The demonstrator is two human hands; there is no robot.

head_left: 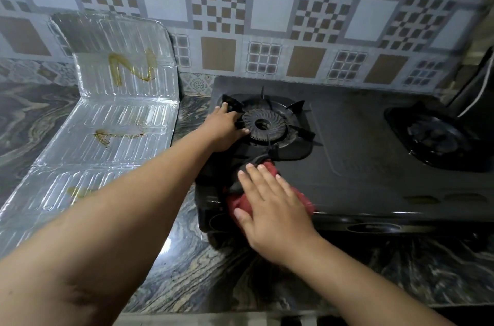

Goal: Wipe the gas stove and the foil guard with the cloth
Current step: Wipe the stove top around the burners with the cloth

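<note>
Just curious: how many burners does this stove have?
2: left burner beside the left hand; right burner near the right edge, partly dim. None seem hidden.
</note>
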